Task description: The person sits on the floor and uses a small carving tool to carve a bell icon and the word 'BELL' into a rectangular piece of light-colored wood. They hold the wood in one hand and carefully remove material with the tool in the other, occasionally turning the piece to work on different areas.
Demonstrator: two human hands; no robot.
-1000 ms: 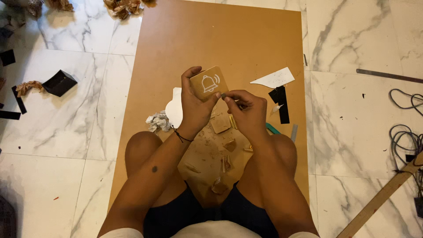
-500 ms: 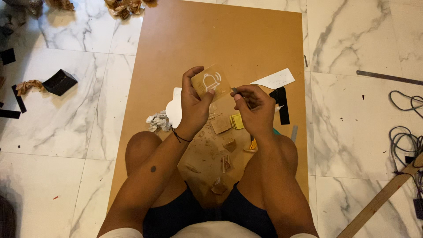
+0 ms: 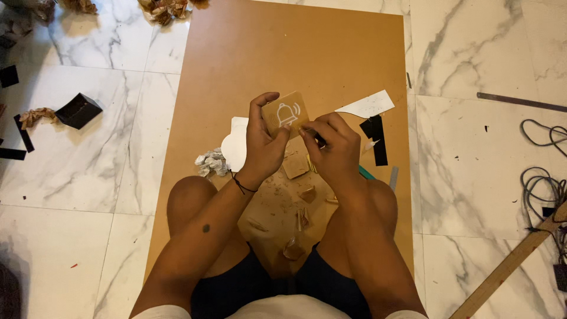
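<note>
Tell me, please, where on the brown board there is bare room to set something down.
The brown board is bare beyond the left hand and right hand, up to its far edge. Crowded: the white offcut, black strip and scraps between the knees.

Small tan square plaque, white bell cutout, held upright above board.

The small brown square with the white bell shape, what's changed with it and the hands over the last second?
The left hand keeps holding the small brown square, which sits at much the same height but tilted slightly differently. The right hand, which had dropped away toward the lap half a second ago, is back up against the square's lower right edge. The brown board, white paper pieces and black strips have not moved.
</note>
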